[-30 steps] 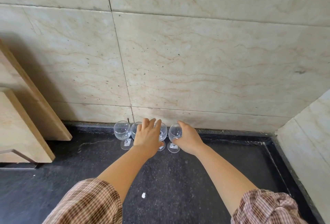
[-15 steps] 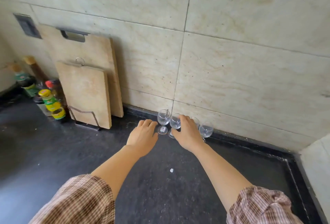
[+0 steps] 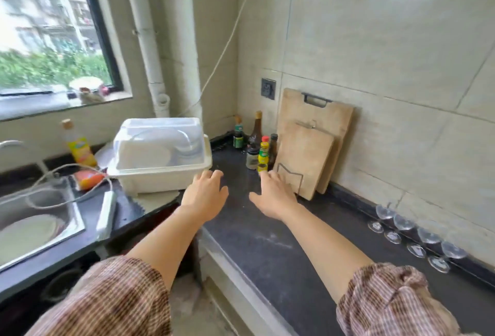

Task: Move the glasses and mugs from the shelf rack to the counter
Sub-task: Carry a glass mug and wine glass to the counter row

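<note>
- A steel sink point(image 3: 40, 217) lies far to the left of the left hand's fingers point(image 3: 214, 176), with a pale plate in its basin.
- A yellow-labelled bottle point(image 3: 80, 145) stands behind the sink, and a white power strip point(image 3: 105, 212) lies on the edge between the sink and the left hand.
- A white lidded dish box point(image 3: 160, 158) sits just left of and beyond the left fingers; plates show dimly through its lid.
- The left hand point(image 3: 205, 196) hovers palm down, fingers straight and slightly spread, holding nothing, their tips near the box's front right corner.
- The dark worktop point(image 3: 267, 241) runs beneath and between both hands.
- The right hand point(image 3: 273, 196) is also palm down over the worktop, its fingers point(image 3: 267, 177) extended and the thumb stuck out, gripping nothing.
- A cluster of condiment bottles point(image 3: 261, 148) stands just beyond the right fingertips.
- Two wooden cutting boards point(image 3: 308, 158) lean on the tiled wall, just right of the right fingers.
- Four stemmed glasses point(image 3: 417, 236) stand in a row on the worktop along the wall, well to the right of the right fingers and apart from both hands.
</note>
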Available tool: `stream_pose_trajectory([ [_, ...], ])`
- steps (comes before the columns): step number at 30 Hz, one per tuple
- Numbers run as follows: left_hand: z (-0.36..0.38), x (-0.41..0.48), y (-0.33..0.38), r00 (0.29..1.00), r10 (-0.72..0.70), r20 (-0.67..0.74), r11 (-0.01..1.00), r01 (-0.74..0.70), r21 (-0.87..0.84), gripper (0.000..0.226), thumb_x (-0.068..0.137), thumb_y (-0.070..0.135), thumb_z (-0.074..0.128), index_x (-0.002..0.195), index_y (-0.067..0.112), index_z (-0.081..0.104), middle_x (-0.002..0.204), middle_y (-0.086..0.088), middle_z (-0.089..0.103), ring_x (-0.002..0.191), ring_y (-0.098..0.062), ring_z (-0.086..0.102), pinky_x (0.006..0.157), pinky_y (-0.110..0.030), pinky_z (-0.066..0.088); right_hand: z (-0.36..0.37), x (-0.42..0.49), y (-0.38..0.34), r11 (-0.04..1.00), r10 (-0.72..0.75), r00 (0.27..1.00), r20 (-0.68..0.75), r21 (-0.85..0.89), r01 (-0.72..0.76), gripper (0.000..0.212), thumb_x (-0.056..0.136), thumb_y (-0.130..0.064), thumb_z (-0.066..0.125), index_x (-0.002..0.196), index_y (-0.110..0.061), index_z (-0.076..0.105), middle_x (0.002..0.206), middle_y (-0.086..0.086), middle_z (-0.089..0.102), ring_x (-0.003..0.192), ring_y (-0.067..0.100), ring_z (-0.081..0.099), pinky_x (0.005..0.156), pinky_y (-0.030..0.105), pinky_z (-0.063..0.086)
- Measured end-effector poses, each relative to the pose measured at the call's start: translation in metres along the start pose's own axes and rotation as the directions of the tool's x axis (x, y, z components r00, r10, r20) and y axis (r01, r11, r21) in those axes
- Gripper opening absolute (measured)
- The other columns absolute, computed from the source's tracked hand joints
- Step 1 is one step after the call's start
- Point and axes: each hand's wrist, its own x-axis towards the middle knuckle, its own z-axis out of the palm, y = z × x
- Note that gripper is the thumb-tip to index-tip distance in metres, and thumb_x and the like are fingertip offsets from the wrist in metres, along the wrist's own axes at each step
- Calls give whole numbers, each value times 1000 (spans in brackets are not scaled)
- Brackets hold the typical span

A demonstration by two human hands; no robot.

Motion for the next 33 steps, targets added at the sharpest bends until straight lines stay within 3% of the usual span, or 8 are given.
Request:
stream_pose_trajectory([
  [6,-114,-98,-151,977,-199,-73,969,207,135,45,92,34,46,132,14,47,136,-13,48,128,-34,38,99,-46,42,23,-36,-188,977,-200,979,39,-68,202,56,88,-43,54,133,-12,41,135,11,43,126,32,36,98,47,36],
  [11,-200,-181,-254,910,-395,-123,881,413,230,44,93,36,45,131,14,45,130,-13,47,122,-34,40,92,-46,43,35,-60,-339,900,-420,905,67,-101,425,55,88,-42,55,132,-11,42,135,12,43,126,32,37,96,48,37],
  [22,-355,-306,-442,691,-628,-359,646,720,254,48,93,39,43,136,16,40,136,-13,44,128,-32,36,98,-47,40,70,-105,-634,618,-783,621,49,-63,784,57,89,-42,55,135,-12,39,136,13,43,127,32,35,99,50,36],
  [27,-405,-338,-540,587,-704,-399,548,807,221,56,93,41,43,142,16,34,145,-17,37,134,-36,31,106,-49,34,103,-109,-759,522,-853,521,37,19,853,62,89,-41,56,140,-13,34,143,11,39,133,32,33,103,53,34],
  [33,-474,-358,-647,492,-735,-468,472,865,168,51,92,40,43,136,16,40,136,-15,43,126,-34,37,98,-49,39,123,-104,-908,419,-907,421,-3,91,903,68,91,-42,55,145,-10,28,147,14,35,137,33,30,107,52,31],
])
